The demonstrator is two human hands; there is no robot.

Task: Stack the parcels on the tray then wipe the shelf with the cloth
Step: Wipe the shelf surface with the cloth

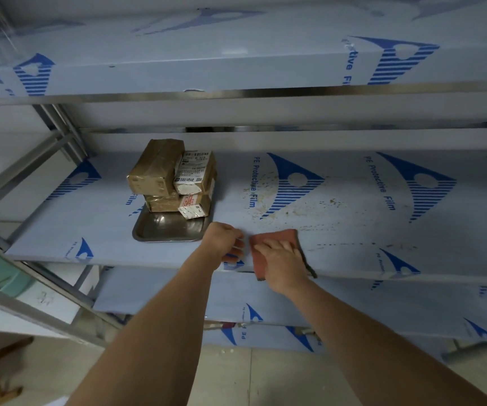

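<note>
Three taped brown parcels [160,171] are stacked on a steel tray [167,230] at the left of the middle shelf [353,235], two on top of one. A reddish cloth [277,238] lies flat near the shelf's front edge. My right hand [280,262] presses down on the cloth with fingers spread. My left hand [226,243] is curled just left of the cloth, beside the tray's right front corner, with nothing visible in it. Brown specks and stains [295,206] dot the shelf behind the cloth.
The shelves are steel covered in blue-printed protective film. An upper shelf [236,68] overhangs above and lower shelves [324,306] sit below. The rack's metal frame posts [31,171] stand at the left. Tiled floor lies underneath.
</note>
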